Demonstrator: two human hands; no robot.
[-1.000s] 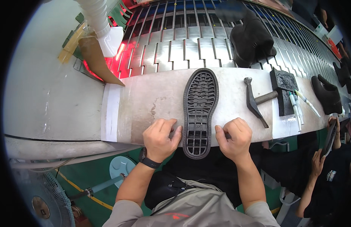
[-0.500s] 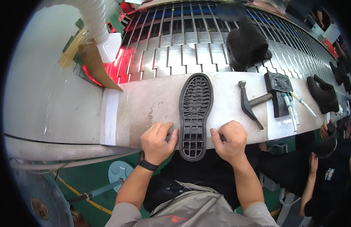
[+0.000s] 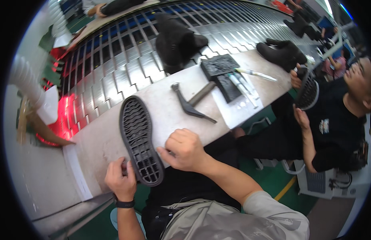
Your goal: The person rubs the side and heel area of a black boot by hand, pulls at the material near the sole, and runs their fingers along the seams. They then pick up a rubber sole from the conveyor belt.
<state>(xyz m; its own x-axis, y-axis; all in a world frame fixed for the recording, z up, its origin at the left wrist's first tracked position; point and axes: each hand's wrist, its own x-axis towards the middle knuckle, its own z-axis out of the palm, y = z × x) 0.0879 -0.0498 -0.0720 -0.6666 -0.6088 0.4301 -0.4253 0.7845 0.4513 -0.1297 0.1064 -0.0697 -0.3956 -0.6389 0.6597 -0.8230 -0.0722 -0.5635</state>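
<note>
A black shoe sole point(image 3: 138, 136) lies on the pale workbench with its ribbed and gridded side up. Its heel end sticks out past the bench's near edge. Beside the heel, on the left, is my left hand point(image 3: 120, 180), with its fingers bent and a gap between thumb and forefinger; nothing shows in it. My right hand point(image 3: 183, 150) rests in a loose fist to the right of the sole, with the thumb pointing toward the sole's edge and no object visible inside. Beyond my right hand lies a hammer point(image 3: 189, 106).
Dark blocks point(image 3: 221, 72) and several pens point(image 3: 243, 86) lie right of the hammer. A black boot point(image 3: 177, 44) stands on the metal slat conveyor point(image 3: 109, 76); another dark shoe point(image 3: 279, 54) is farther right. A co-worker on the right holds a sole point(image 3: 307, 94). White ducts point(image 3: 33, 88) hang left.
The view has swung to the right, so the bench slants and the co-worker shows more fully. The sole stays on the bench between my hands, which keep their curled poses.
</note>
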